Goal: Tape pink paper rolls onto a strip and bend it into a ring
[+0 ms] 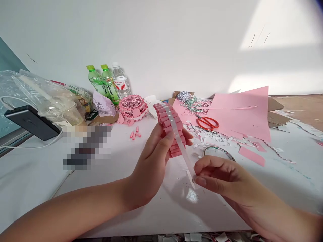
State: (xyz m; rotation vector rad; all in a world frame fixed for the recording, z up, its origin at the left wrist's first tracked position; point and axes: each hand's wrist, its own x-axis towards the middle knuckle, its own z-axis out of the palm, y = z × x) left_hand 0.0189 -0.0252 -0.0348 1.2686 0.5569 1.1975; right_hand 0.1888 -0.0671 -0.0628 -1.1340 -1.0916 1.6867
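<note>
My left hand point(157, 151) is closed around a row of pink paper rolls point(165, 117) set side by side, with the thumb pressed on top. A strip of clear tape point(179, 143) runs along the middle of the rolls and hangs past their near end. That loose tail is pinched between the thumb and fingers of my right hand point(219, 174). Behind my right hand a thin ring, likely the tape roll point(219, 150), lies on the table, partly hidden. Several small pink rolls point(135, 134) lie left of the held row.
Red-handled scissors point(208, 123) lie among white paper scraps point(214, 139) beside large pink sheets point(242, 112). Striped string point(190, 102) sits behind. A round pink craft piece point(133, 107), bottles point(108, 82), a plastic cup point(60, 109) and a power bank point(31, 121) stand on the left.
</note>
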